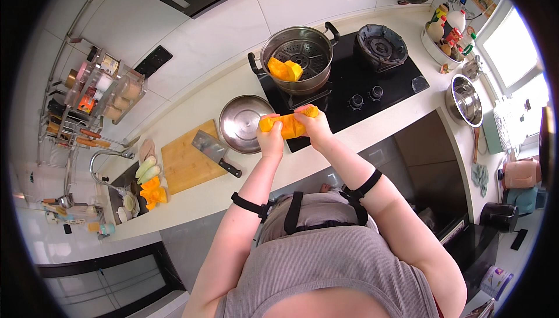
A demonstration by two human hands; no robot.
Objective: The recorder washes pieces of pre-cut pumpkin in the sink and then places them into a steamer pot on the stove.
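Orange pumpkin pieces (pixel 289 127) are gripped in both hands, in front of the gas hob (pixel 349 86). My left hand (pixel 270 141) clasps the left end, above the rim of a round metal lid (pixel 244 121). My right hand (pixel 317 128) is closed around the right end; whether this is one piece or several I cannot tell. Behind them stands a steel steamer pot (pixel 301 80) on the left burner. Two or so pumpkin chunks (pixel 284 70) lie on its perforated steamer tray (pixel 308 52).
Left of the lid, a cleaver (pixel 212 150) lies on a wooden cutting board (pixel 183 161), its handle over the counter. Beyond are more pumpkin pieces (pixel 153 192), pale green vegetables (pixel 147 169) and the sink (pixel 124 178). A metal bowl (pixel 465 100) sits at right.
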